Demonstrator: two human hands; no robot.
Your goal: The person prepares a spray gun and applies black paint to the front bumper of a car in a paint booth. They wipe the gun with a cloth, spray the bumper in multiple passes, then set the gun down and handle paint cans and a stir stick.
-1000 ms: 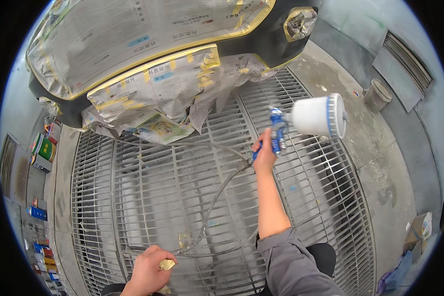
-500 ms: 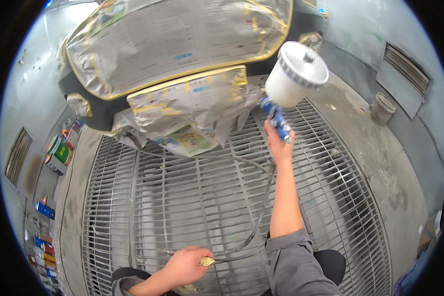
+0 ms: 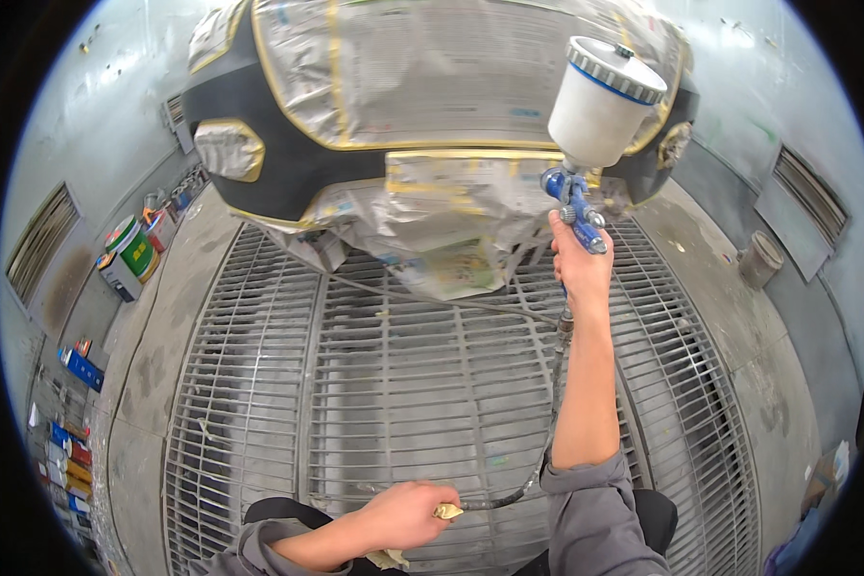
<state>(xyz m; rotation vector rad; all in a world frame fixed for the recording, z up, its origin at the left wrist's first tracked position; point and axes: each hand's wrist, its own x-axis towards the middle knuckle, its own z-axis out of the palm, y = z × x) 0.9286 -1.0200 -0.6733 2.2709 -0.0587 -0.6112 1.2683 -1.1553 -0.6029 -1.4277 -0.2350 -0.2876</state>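
Spray gun [image 3: 595, 134], just one, is gripped by right fingers [image 3: 559, 248]; left fingers [image 3: 440, 496] clasp yellowish cloth [image 3: 447, 512].

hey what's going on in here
A person's right hand grips a blue spray gun with a white cup on top, raised before a dark vehicle body largely covered with printed paper and yellow tape. A hose runs down from the gun. The left hand, held low over the floor grating, is closed around something crumpled and yellowish. I can't tell whether any paint is coming out.
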